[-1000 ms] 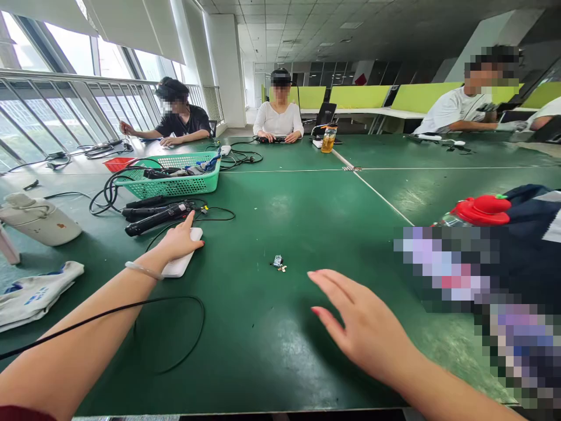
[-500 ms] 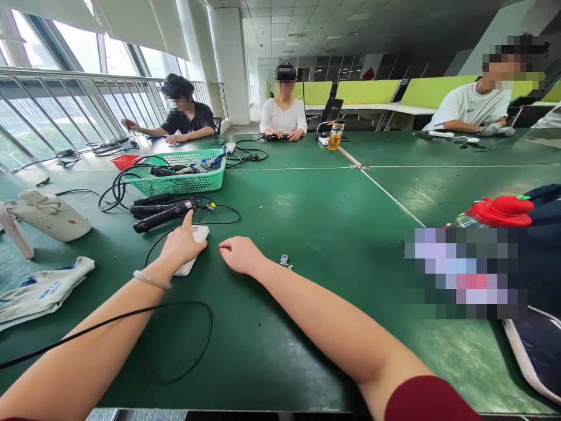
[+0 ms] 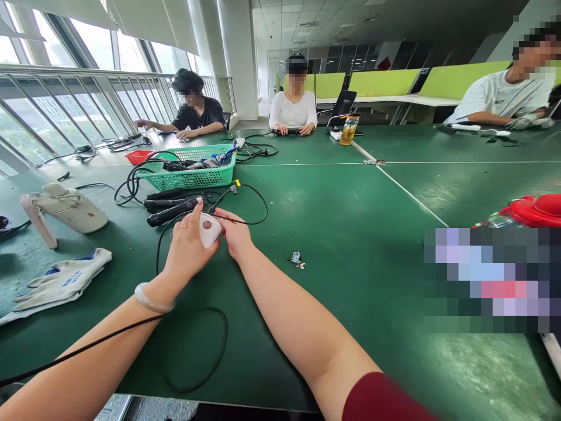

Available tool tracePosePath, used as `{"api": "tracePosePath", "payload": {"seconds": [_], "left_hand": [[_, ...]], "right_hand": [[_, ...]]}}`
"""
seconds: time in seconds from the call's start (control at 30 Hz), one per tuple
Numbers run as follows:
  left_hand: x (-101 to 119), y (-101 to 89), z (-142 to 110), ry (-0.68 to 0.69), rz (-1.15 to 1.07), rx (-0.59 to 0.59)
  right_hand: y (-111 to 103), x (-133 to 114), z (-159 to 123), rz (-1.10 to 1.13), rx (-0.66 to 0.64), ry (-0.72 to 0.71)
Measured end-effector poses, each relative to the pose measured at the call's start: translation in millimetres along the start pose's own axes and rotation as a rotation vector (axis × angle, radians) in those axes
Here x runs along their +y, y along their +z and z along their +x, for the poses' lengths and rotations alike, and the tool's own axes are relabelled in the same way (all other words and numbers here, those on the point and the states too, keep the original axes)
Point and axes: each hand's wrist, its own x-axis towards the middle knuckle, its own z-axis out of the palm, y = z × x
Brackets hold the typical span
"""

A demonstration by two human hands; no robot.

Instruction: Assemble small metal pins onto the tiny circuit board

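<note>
A flat white device [image 3: 211,230] with a round brownish mark is tipped up off the table in my left hand [image 3: 189,245]. The fingers and thumb are closed around its sides. My right hand [image 3: 236,235] reaches the device's far right edge, fingertips pinched on the end of a thin black cable [image 3: 263,202]. Where the cable end meets the device is hard to make out. Just beyond my hands lie several black cylindrical handles [image 3: 173,211]. A metal connector with a yellow tag [image 3: 235,186] rests near them.
A green basket [image 3: 188,180] of cables stands ahead. Beige bottle [image 3: 74,207] and work gloves [image 3: 65,283] lie left. Small metal parts [image 3: 297,259] sit right of my hands. A black cable [image 3: 96,345] crosses my left forearm. Three people sit across the green table [image 3: 333,199].
My left hand has lifted and tilted the white device. My right hand has moved up to its far edge and now pinches the cable end. The view has shifted slightly right.
</note>
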Motion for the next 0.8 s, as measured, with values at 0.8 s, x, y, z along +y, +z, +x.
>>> {"api": "tracePosePath", "payload": {"seconds": [0.8], "left_hand": [[3.7, -0.1, -10.8, 0.123, 0.013, -0.034]], "right_hand": [[-6.0, -3.9, -2.3, -0.192, 0.075, -0.129]]}}
